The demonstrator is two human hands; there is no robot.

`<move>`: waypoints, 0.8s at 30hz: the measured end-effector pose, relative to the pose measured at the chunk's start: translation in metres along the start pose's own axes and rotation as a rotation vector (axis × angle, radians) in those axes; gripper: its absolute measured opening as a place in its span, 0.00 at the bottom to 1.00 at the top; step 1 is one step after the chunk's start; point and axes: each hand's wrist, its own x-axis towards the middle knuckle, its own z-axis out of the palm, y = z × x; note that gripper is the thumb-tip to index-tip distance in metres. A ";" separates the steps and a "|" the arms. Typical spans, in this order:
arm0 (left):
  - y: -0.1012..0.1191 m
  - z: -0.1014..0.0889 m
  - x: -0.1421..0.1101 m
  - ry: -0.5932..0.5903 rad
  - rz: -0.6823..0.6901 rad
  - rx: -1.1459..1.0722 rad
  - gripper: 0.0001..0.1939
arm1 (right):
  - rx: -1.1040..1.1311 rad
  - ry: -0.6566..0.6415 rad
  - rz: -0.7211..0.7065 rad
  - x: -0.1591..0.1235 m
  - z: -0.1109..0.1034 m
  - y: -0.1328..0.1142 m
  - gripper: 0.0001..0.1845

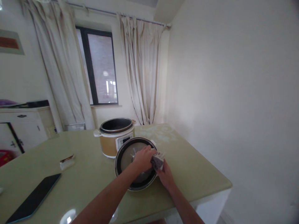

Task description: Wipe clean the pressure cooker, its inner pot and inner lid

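Observation:
A round cooker lid [126, 153] stands tilted on the table in front of the electric cooker [107, 145], its grey inner face and dark ring towards me. My left hand [143, 158] reaches across the lid, its fingers closed on a bunched grey-and-white cloth [158, 161] at the lid's right rim. Just below the cloth, my right hand [166, 175] is closed at that same rim, steadying the lid; cloth and rim partly hide its fingertips. The cooker is open on top, with a dark inner pot [117, 125] inside and a control panel in front.
The pale green table [88, 186] has its right corner beside a white wall [233, 93]. On the left lie a dark flat tablet-like object [35, 196] and a small white-and-brown packet [67, 162]. Curtains [142, 68] and a window stand behind; a white cabinet [28, 124] is far left.

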 end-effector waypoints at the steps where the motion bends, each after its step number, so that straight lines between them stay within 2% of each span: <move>1: 0.001 0.001 0.002 0.026 -0.030 0.029 0.28 | -0.012 0.006 0.020 0.000 0.000 -0.001 0.29; 5: -0.008 0.004 0.009 0.124 -0.156 0.099 0.30 | -0.063 -0.019 0.083 0.000 -0.002 -0.006 0.25; 9: -0.034 0.001 0.006 0.225 -0.250 0.158 0.31 | -0.106 -0.034 0.105 0.000 -0.002 -0.012 0.25; 12: -0.052 -0.005 -0.004 0.254 -0.317 0.177 0.31 | -0.111 -0.005 0.101 0.001 -0.002 -0.015 0.26; 18: -0.069 -0.012 -0.030 0.238 -0.440 0.116 0.34 | -0.143 0.134 0.110 0.002 -0.005 -0.014 0.26; 24: -0.070 0.005 -0.061 0.101 -0.516 0.064 0.35 | -0.203 0.233 0.140 0.003 -0.008 -0.010 0.27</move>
